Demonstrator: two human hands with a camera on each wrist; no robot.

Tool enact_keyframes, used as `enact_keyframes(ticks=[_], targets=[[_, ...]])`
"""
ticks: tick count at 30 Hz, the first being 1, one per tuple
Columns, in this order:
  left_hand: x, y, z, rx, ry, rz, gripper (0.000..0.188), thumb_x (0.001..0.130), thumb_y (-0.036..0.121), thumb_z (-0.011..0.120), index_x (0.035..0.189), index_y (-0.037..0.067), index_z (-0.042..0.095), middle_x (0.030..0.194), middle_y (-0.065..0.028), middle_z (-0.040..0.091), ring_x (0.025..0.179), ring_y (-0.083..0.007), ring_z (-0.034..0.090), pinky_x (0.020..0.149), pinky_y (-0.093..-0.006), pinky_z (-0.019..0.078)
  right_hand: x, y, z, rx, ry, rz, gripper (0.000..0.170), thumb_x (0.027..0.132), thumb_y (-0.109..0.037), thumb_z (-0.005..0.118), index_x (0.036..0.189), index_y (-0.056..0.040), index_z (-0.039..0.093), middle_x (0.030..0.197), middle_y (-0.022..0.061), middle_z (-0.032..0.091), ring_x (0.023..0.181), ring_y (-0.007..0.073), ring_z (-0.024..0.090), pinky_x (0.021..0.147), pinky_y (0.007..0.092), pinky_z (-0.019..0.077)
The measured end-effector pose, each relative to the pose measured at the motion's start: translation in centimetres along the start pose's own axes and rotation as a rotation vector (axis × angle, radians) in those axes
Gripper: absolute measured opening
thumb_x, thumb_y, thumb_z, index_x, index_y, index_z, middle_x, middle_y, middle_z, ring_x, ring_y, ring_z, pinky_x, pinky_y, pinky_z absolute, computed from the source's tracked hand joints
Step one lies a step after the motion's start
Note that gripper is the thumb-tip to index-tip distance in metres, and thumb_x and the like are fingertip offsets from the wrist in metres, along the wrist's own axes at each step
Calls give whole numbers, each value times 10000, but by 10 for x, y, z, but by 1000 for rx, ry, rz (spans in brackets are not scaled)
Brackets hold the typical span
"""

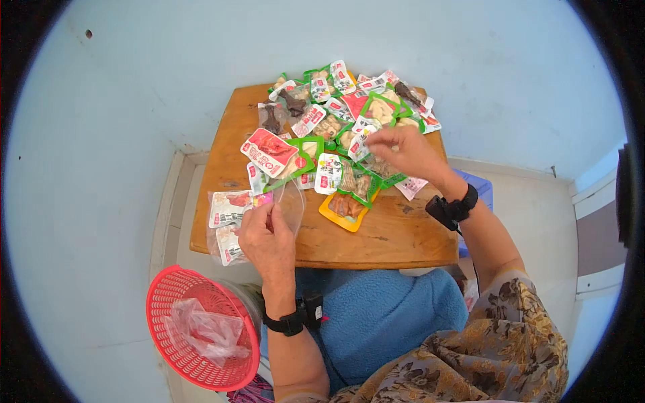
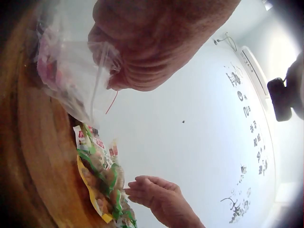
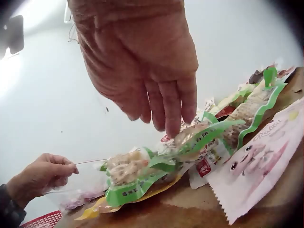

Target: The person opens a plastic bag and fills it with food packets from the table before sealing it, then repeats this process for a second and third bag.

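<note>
My left hand (image 1: 267,236) pinches the edge of a clear plastic bag (image 1: 290,205) at the table's front left. White-labelled snack packs (image 1: 227,209) lie inside the bag, and its film also shows in the left wrist view. Over the right side of a pile of sealed snack packs hovers my right hand (image 1: 407,153). In the right wrist view its extended fingers point down, fingertips right at a green-edged pack (image 3: 204,137). Nearest the front of the pile lies a yellow-edged pack (image 1: 344,209). A red and white pack (image 1: 270,153) sits at the pile's left.
The packs spread over a wooden table (image 1: 403,235) set against the wall. A red plastic basket (image 1: 154,316) holding crumpled clear bags (image 1: 205,329) stands below its front left corner. A pink rabbit-print packet (image 3: 256,161) lies on the right side. Something blue-purple (image 1: 480,191) stands behind the right forearm.
</note>
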State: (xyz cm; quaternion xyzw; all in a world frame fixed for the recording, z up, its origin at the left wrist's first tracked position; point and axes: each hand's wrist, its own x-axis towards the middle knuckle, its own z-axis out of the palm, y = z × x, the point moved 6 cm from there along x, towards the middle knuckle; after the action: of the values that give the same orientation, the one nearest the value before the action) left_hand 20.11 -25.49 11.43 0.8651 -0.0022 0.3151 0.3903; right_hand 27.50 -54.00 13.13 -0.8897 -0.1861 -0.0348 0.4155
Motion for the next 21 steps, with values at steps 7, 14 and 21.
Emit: enact_keyframes(ticks=[7,14,21], targets=[[0,-2,3,-2,-18,-3,110,827,57,697,893,-30,706,723,-114,626,614,-202,594,586,-337,477,66,56,-10,-356,240,26,313,846,-228,676,1072,-12,696,1007,197,706,928,346,672,847,414,524],[2,2,6,20,-13,18,85,827,49,690,870,-24,701,693,-116,602,590,-214,579,560,-342,458,128,92,5,-622,30,137,658,816,-368,682,1397,-113,507,1172,212,643,1151,386,579,968,471,471],[5,3,13,20,-67,-46,70,824,38,678,879,-2,697,749,-148,610,685,-305,603,609,-405,472,142,85,24,-549,-81,-44,594,829,-241,670,1371,-56,511,1217,204,595,1132,370,572,968,450,461]])
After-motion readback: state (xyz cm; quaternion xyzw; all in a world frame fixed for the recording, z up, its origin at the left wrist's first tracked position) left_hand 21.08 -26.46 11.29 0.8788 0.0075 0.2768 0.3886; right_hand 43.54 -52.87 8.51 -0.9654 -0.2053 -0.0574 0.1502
